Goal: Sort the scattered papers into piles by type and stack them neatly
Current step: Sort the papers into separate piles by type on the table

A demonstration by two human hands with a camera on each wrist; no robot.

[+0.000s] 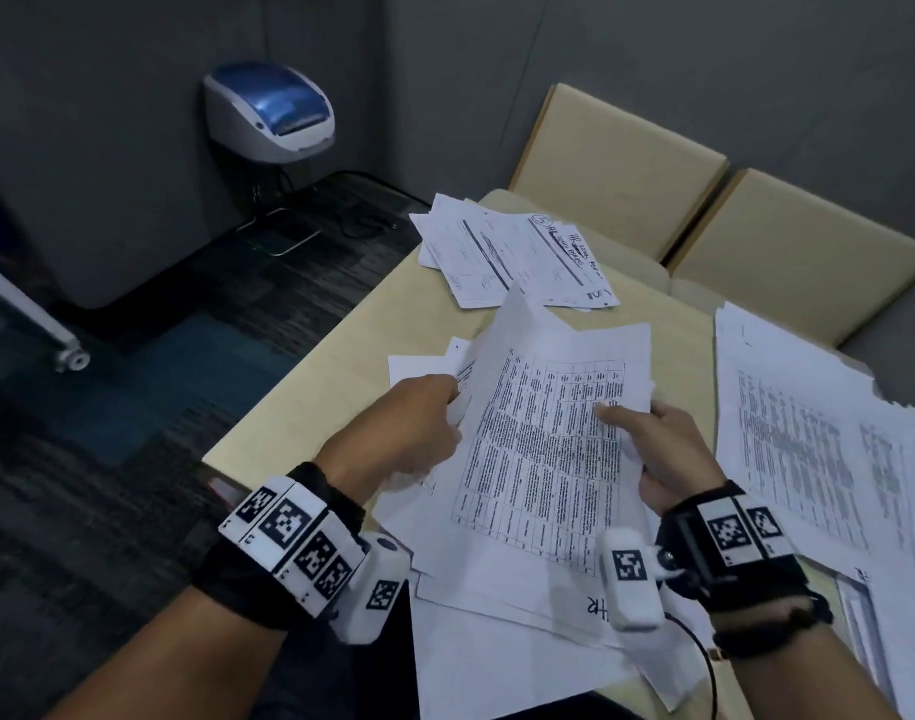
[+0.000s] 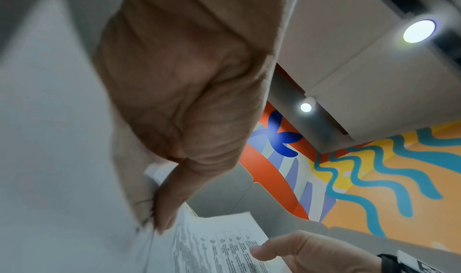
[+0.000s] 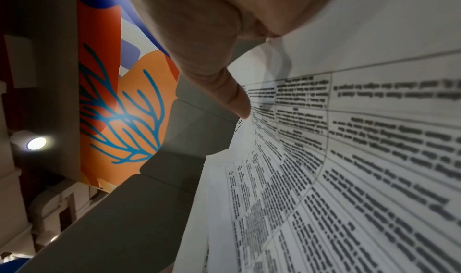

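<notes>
The pale yellow rectangular table (image 1: 309,366) carries all the papers, and every place here is given from it. Behind its far edge stand two beige padded chair backs (image 1: 616,163), and on the dark carpet beyond its left side a white and blue printer-like machine (image 1: 270,114) stands against the grey wall. On the right part of the table lies a wide spread pile of white printed sheets (image 1: 808,439), reaching over the right edge. At the far end of the table lies a smaller loose heap of white forms with black handwriting (image 1: 512,252). Near the front edge several plain white sheets (image 1: 497,641) lie overlapping, one hanging over the edge. Above the middle of the table the white sheet with a printed table grid (image 1: 543,449) is held up off the surface, tilted and slightly curved. The left hand (image 1: 419,428) pinches its left edge, the fingers curled with the thumb pressed on the paper (image 2: 164,214), together with other sheets behind. The right hand (image 1: 663,454) pinches the right edge, the thumb (image 3: 237,99) lying on the printed side and the fingers behind the paper.
</notes>
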